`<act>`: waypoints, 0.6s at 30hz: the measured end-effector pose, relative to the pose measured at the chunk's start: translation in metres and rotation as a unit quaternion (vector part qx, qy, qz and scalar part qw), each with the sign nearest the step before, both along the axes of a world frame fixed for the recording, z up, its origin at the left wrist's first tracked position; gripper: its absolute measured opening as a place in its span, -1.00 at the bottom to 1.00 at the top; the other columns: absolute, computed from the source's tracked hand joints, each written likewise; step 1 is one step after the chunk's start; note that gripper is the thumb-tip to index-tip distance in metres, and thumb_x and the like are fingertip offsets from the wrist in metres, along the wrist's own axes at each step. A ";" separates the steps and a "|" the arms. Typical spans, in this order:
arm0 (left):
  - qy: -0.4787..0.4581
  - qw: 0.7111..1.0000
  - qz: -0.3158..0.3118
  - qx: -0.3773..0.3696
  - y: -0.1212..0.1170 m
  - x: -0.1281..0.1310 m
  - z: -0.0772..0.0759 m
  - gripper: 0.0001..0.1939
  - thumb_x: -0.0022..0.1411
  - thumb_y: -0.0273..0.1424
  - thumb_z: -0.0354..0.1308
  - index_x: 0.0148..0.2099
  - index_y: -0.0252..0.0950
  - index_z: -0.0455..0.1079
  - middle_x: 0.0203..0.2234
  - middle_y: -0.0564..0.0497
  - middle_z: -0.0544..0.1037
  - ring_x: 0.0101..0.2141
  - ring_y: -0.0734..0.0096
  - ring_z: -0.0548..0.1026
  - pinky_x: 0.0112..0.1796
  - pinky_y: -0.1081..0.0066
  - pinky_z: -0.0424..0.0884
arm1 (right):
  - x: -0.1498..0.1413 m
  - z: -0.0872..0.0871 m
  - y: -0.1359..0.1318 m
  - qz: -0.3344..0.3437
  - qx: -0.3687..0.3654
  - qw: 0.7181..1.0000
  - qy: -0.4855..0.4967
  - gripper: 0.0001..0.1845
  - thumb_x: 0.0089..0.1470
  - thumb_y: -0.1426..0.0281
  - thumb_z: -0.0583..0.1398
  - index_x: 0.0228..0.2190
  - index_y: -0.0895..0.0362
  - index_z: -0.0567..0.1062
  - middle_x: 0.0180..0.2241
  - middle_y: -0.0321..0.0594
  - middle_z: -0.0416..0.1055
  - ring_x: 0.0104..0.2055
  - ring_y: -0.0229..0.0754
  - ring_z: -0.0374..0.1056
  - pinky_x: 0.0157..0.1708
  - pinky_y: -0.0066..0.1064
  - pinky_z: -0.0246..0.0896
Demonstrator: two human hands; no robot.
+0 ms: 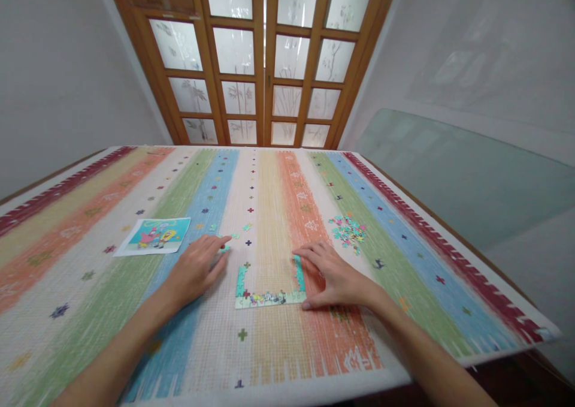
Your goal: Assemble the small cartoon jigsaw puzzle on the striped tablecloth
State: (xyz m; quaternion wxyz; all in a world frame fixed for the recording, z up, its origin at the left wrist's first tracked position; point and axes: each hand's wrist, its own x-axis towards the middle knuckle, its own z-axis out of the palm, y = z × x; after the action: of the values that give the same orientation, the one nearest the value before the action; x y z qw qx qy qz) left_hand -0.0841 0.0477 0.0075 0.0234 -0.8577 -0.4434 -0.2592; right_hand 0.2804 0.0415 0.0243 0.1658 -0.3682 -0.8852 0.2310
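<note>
Forearms (pixel 130 335): slanting in from the two lower corners, wrists low over the cloth (pixel 269 359).
Left hand (pixel 197 266): palm down, fingers bent forward and to the right, a narrow gap between thumb and forefinger; the tips are by a teal piece (pixel 226 249) — whether they grip it, I cannot tell.
Right hand (pixel 332 277): turned inward, thumb and fingers spread wide along the puzzle's right side, thumb by its near corner, fingertips by its far end.
Puzzle (pixel 269 299): flat on the cloth between the hands, a squared U opening away from the person; teal sides, pale near row with small coloured drawings, knobbed inner edges.
Loose pieces (pixel 235 236): a few, small and teal, just beyond the left hand.
Pile (pixel 348 232): mixed teal, pink and yellow pieces, beyond the right hand.
Picture (pixel 157 236): flat sheet left of the left hand, pink and yellow cartoon figures on teal.
Cloth: coarse-looking weave, coloured stripes, small crosses and stars.
Doors (pixel 265 83): brown wood, rectangular glass panes — plant patterns on several.
</note>
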 end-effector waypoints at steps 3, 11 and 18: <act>0.014 0.999 0.037 0.018 0.003 -0.007 0.001 -0.69 0.41 -0.34 -0.04 0.12 -0.26 0.35 -0.19 -0.11 0.56 -0.13 0.09 0.51 -0.03 0.09 0.41 | -0.001 -0.001 0.000 -0.004 -0.001 1.000 -0.016 -0.07 -0.19 0.18 0.50 0.19 0.10 0.35 0.11 0.00 0.31 0.15 0.13 0.19 0.17 0.03 0.14; 0.030 0.995 0.084 0.040 0.011 -0.023 0.005 -0.69 0.35 -0.42 -0.07 0.07 -0.28 0.36 -0.24 -0.12 0.56 -0.17 0.06 0.51 -0.08 0.12 0.42 | -0.002 -0.002 0.000 0.003 -0.004 1.000 -0.029 -0.09 -0.16 0.18 0.50 0.19 0.07 0.35 0.11 -0.04 0.33 0.13 0.12 0.19 0.17 0.01 0.14; 0.050 0.993 0.098 0.039 0.013 -0.027 0.005 -0.67 0.32 -0.48 -0.08 0.05 -0.29 0.39 -0.24 -0.13 0.57 -0.15 0.05 0.50 -0.06 0.11 0.42 | -0.002 -0.001 -0.001 0.003 -0.001 0.999 -0.040 -0.14 -0.13 0.19 0.49 0.17 0.07 0.37 0.11 -0.05 0.37 0.13 0.13 0.20 0.16 0.05 0.16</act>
State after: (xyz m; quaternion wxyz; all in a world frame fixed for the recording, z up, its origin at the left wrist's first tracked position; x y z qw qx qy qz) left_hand -0.1114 0.0603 0.0129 0.1039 -0.8202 -0.5135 -0.2298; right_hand 0.2781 0.0402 0.0237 0.1291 -0.3745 -0.8921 0.2175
